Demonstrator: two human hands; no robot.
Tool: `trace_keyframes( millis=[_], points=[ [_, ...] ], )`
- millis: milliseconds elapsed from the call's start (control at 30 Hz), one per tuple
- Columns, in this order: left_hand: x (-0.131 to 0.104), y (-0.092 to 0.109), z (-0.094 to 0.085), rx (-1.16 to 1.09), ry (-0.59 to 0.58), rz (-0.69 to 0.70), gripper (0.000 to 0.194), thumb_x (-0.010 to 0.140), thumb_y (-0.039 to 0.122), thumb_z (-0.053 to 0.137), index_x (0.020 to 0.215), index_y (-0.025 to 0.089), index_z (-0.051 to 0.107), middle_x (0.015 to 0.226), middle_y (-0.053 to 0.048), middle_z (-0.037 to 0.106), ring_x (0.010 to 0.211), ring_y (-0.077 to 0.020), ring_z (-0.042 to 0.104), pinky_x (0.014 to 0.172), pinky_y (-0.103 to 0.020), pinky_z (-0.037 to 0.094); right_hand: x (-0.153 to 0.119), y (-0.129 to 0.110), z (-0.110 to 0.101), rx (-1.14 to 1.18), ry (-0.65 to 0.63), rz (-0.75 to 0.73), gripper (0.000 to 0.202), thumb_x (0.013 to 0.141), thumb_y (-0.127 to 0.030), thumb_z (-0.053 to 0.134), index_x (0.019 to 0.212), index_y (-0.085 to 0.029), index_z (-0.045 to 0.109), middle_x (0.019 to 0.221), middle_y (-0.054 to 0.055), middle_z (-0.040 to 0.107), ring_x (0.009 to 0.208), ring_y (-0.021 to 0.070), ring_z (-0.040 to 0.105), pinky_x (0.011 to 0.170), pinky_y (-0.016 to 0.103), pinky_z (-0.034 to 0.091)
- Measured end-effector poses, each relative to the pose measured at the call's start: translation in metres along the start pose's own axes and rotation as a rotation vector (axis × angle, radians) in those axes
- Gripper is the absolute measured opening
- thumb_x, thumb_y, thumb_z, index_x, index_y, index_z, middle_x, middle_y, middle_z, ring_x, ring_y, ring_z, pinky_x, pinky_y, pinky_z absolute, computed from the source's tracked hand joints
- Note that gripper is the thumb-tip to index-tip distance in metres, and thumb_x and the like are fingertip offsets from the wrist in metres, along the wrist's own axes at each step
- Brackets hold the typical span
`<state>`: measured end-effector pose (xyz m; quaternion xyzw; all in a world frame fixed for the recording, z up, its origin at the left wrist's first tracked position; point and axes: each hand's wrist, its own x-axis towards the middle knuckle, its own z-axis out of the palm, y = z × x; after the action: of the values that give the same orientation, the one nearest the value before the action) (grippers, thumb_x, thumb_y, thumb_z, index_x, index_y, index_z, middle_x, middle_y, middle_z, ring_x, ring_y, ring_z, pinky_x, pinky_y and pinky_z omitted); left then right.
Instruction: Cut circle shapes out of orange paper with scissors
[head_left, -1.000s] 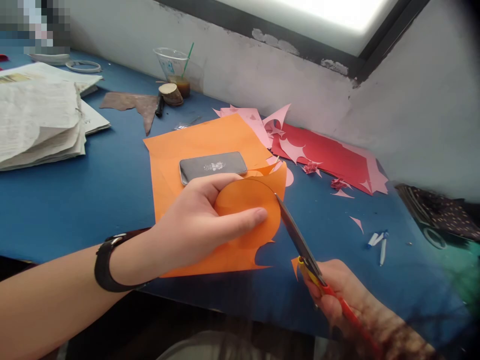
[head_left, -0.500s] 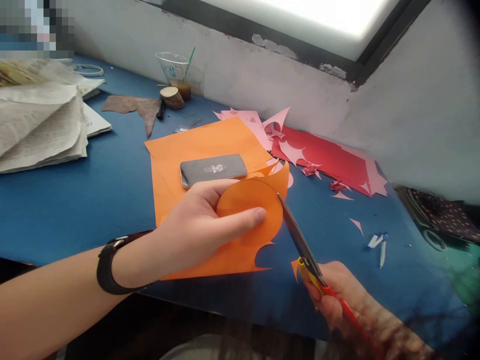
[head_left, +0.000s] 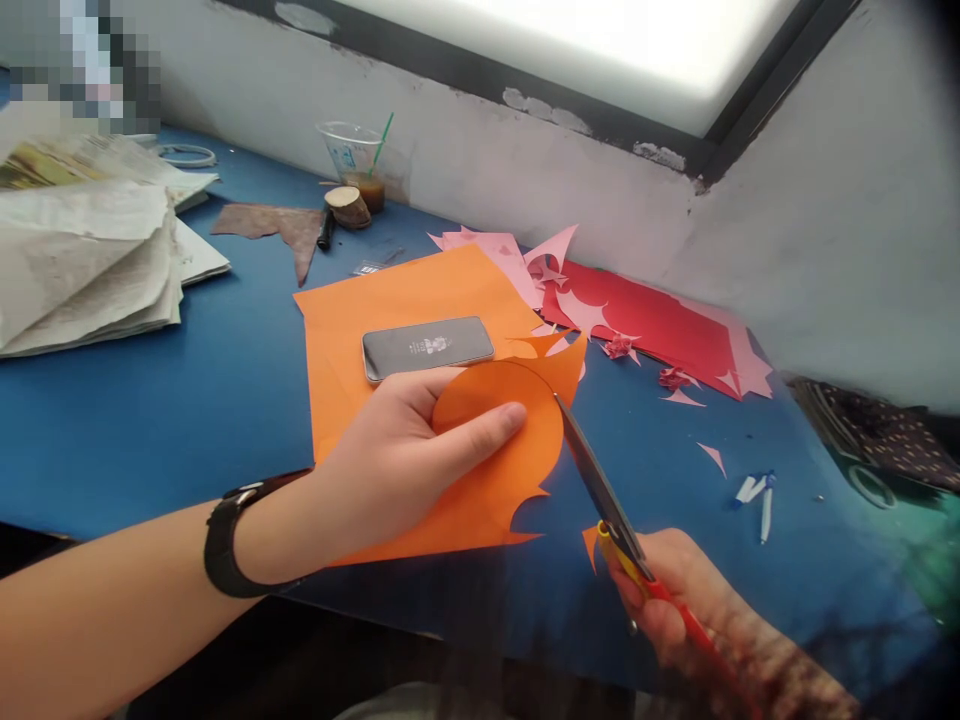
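Note:
My left hand [head_left: 409, 455] grips a round-cut piece of orange paper [head_left: 491, 395], thumb on top and fingers hidden beneath. A pointed offcut [head_left: 559, 355] curls up at the far edge of the round. In my right hand [head_left: 667, 585] is a pair of scissors [head_left: 600, 480] with red and yellow handles; its blades look closed together, tips at the right edge of the round. Beneath my left hand lies a large orange sheet [head_left: 330, 340] with curved cutouts on its right side. A dark-screened phone [head_left: 427, 348] rests on that sheet.
Pink scraps [head_left: 581, 310] and red sheets [head_left: 660, 330] lie along the wall. Pen caps [head_left: 757, 490] sit at the right. Newspapers [head_left: 82, 250] cover the left of the blue table [head_left: 255, 400]. A plastic cup [head_left: 352, 165] with brown liquid and a wood piece [head_left: 347, 207] stand at the back.
The offcut at the far edge of the round has swung up and to the right, standing out more sharply. Both hands keep nearly the same place; the view has shifted slightly.

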<state>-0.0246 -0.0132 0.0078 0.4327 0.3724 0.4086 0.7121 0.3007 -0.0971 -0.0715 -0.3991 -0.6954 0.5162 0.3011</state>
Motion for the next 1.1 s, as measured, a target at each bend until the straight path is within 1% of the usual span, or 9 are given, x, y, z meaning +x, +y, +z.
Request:
trace_keyframes(
  millis=[167, 233, 300, 433, 567, 700, 833, 967, 1100],
  points=[
    [-0.004, 0.002, 0.000, 0.132, 0.056, 0.089, 0.022, 0.097, 0.049, 0.112, 0.101, 0.029, 0.102, 0.098, -0.001, 0.099, 0.095, -0.0299, 0.094, 0.078, -0.031, 0.073, -0.002, 0.003, -0.002, -0.002, 0.024, 0.014, 0.085, 0.109, -0.102, 0.074, 0.077, -0.026, 0.052, 0.059, -0.007, 0.041, 0.046, 0.0095, 0.029, 0.041, 0.029, 0.016],
    [-0.004, 0.001, -0.002, 0.184, 0.055, 0.122, 0.023, 0.100, 0.052, 0.107, 0.102, 0.029, 0.102, 0.101, -0.003, 0.100, 0.098, -0.0327, 0.094, 0.081, -0.034, 0.074, -0.002, 0.002, -0.002, -0.015, 0.023, 0.004, 0.084, 0.110, -0.101, 0.075, 0.078, -0.026, 0.053, 0.058, -0.007, 0.042, 0.045, 0.0096, 0.029, 0.040, 0.029, 0.016],
    [-0.002, 0.000, -0.003, 0.227, 0.058, 0.135, 0.021, 0.102, 0.050, 0.104, 0.101, 0.029, 0.102, 0.100, -0.004, 0.099, 0.097, -0.0328, 0.094, 0.081, -0.035, 0.074, -0.001, -0.002, -0.003, -0.028, 0.022, -0.010, 0.083, 0.112, -0.098, 0.076, 0.079, -0.026, 0.053, 0.058, -0.008, 0.042, 0.044, 0.0091, 0.028, 0.040, 0.029, 0.016],
    [0.000, 0.002, 0.000, 0.231, 0.048, 0.125, 0.009, 0.102, 0.038, 0.103, 0.098, 0.030, 0.102, 0.097, -0.002, 0.098, 0.094, -0.0304, 0.094, 0.081, -0.034, 0.076, 0.000, -0.006, -0.003, -0.044, 0.014, -0.023, 0.081, 0.115, -0.097, 0.071, 0.080, -0.027, 0.051, 0.061, -0.009, 0.041, 0.046, 0.0095, 0.028, 0.041, 0.029, 0.019],
    [0.001, 0.006, 0.004, 0.225, 0.050, 0.107, 0.011, 0.095, 0.038, 0.108, 0.095, 0.030, 0.101, 0.092, -0.002, 0.095, 0.089, -0.0309, 0.092, 0.078, -0.035, 0.078, -0.004, -0.003, -0.004, -0.029, 0.022, -0.005, 0.081, 0.111, -0.098, 0.073, 0.079, -0.027, 0.051, 0.065, -0.008, 0.040, 0.049, 0.0093, 0.028, 0.042, 0.029, 0.019],
    [0.001, 0.006, 0.002, 0.259, 0.052, 0.108, 0.015, 0.097, 0.045, 0.107, 0.095, 0.031, 0.102, 0.091, -0.003, 0.096, 0.088, -0.0315, 0.092, 0.077, -0.035, 0.077, -0.007, -0.002, -0.005, -0.012, 0.017, 0.064, 0.080, 0.106, -0.099, 0.075, 0.079, -0.026, 0.053, 0.066, -0.008, 0.040, 0.051, 0.0097, 0.028, 0.043, 0.028, 0.021],
    [0.000, 0.003, -0.002, 0.237, 0.028, 0.128, 0.019, 0.098, 0.048, 0.106, 0.098, 0.029, 0.103, 0.097, -0.006, 0.098, 0.095, -0.0337, 0.094, 0.083, -0.036, 0.079, -0.008, 0.001, -0.006, -0.009, 0.014, 0.039, 0.078, 0.110, -0.095, 0.074, 0.080, -0.026, 0.053, 0.065, -0.008, 0.040, 0.050, 0.0099, 0.029, 0.043, 0.028, 0.022],
    [0.001, -0.002, -0.005, 0.218, -0.002, 0.101, 0.017, 0.099, 0.045, 0.105, 0.103, 0.028, 0.104, 0.099, -0.005, 0.099, 0.095, -0.0335, 0.095, 0.080, -0.036, 0.079, -0.010, 0.005, -0.005, -0.034, 0.016, 0.035, 0.081, 0.111, -0.098, 0.074, 0.080, -0.027, 0.051, 0.065, -0.007, 0.042, 0.052, 0.0113, 0.029, 0.045, 0.031, 0.021],
    [0.001, -0.002, -0.005, 0.148, -0.035, 0.071, 0.007, 0.096, 0.035, 0.108, 0.098, 0.030, 0.104, 0.096, -0.002, 0.098, 0.088, -0.0285, 0.092, 0.078, -0.032, 0.076, -0.007, 0.005, -0.003, -0.024, 0.001, 0.039, 0.080, 0.109, -0.093, 0.082, 0.078, -0.028, 0.048, 0.060, -0.008, 0.040, 0.049, 0.0106, 0.025, 0.045, 0.032, 0.018]
  ],
)
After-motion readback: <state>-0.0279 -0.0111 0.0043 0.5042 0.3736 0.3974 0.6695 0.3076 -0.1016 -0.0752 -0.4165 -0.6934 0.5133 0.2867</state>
